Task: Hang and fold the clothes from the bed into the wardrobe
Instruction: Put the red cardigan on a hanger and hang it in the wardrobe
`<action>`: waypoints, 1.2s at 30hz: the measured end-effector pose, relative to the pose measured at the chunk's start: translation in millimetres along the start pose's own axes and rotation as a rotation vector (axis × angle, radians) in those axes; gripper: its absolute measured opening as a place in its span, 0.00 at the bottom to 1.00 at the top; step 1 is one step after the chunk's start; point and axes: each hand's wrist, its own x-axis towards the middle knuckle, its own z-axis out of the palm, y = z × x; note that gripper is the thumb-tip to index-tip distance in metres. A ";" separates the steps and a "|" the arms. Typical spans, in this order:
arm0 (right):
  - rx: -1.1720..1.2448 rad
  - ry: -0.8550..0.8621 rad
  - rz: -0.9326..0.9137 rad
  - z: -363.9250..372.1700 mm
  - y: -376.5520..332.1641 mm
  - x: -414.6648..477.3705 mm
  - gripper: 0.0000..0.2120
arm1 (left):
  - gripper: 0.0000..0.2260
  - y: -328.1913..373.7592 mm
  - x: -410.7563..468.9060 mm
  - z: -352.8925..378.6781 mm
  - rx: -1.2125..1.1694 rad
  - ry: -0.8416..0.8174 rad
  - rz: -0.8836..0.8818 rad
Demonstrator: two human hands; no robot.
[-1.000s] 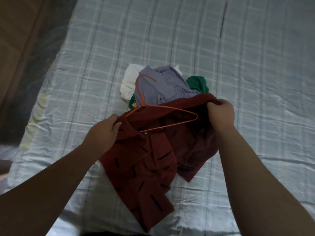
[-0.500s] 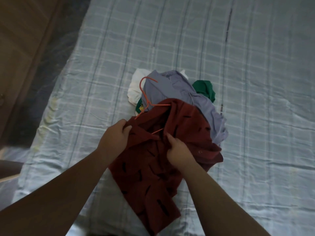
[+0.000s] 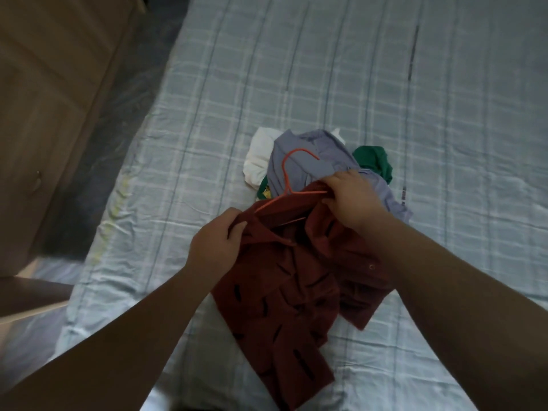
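Note:
A dark red shirt [image 3: 284, 295] with black dashes lies crumpled on the bed [image 3: 385, 84], with an orange hanger [image 3: 286, 176] partly inside its neck. My left hand [image 3: 218, 243] grips the shirt's left collar and shoulder. My right hand [image 3: 351, 197] holds the shirt's right shoulder over the hanger's arm. Behind it sits a pile: a grey-blue shirt [image 3: 314, 161], a white garment [image 3: 259, 157] and a green one [image 3: 375, 163].
The bed's checked light-blue sheet stretches far and right. A brown wooden wardrobe [image 3: 50, 93] stands at the left, with a dark strip of floor [image 3: 118, 120] between it and the bed.
My right hand went from the shirt's right edge to its middle, then up to the right shoulder at the hanger. The shirt bunched inward. My left hand kept its grip.

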 end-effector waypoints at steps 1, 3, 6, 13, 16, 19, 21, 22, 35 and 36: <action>-0.035 0.033 0.019 -4.7 -2.3 -1.4 0.17 | 0.07 1.5 -2.0 -4.2 -0.019 0.009 0.010; -0.041 0.173 -0.004 -16.8 -8.0 -10.2 0.12 | 0.06 7.0 -4.2 -14.8 -0.046 0.031 0.021; 0.037 0.408 -0.116 -44.3 -18.2 -28.6 0.07 | 0.06 17.2 -4.3 -36.2 -0.058 0.074 0.054; 0.304 0.434 -0.066 -131.9 -50.9 -85.7 0.05 | 0.07 61.5 1.9 -95.4 -0.057 0.126 0.178; 0.333 0.467 -0.021 -159.5 -59.5 -115.1 0.06 | 0.07 87.9 1.4 -119.9 -0.067 0.159 0.228; 0.376 0.478 0.007 -185.6 -63.8 -146.3 0.07 | 0.09 120.1 -1.1 -147.4 -0.043 0.189 0.266; 0.396 0.467 0.012 -205.3 -65.0 -169.9 0.11 | 0.11 143.7 -7.4 -168.8 -0.017 0.220 0.292; 0.395 0.449 0.015 -214.3 -63.2 -179.2 0.14 | 0.11 153.9 -9.3 -177.8 -0.010 0.222 0.311; 0.327 0.694 -0.032 -309.0 -28.8 -327.1 0.08 | 0.10 300.4 -131.9 -260.0 0.108 0.333 0.532; 0.331 0.780 -0.061 -323.7 -31.0 -339.7 0.08 | 0.11 316.5 -141.4 -272.4 0.118 0.361 0.552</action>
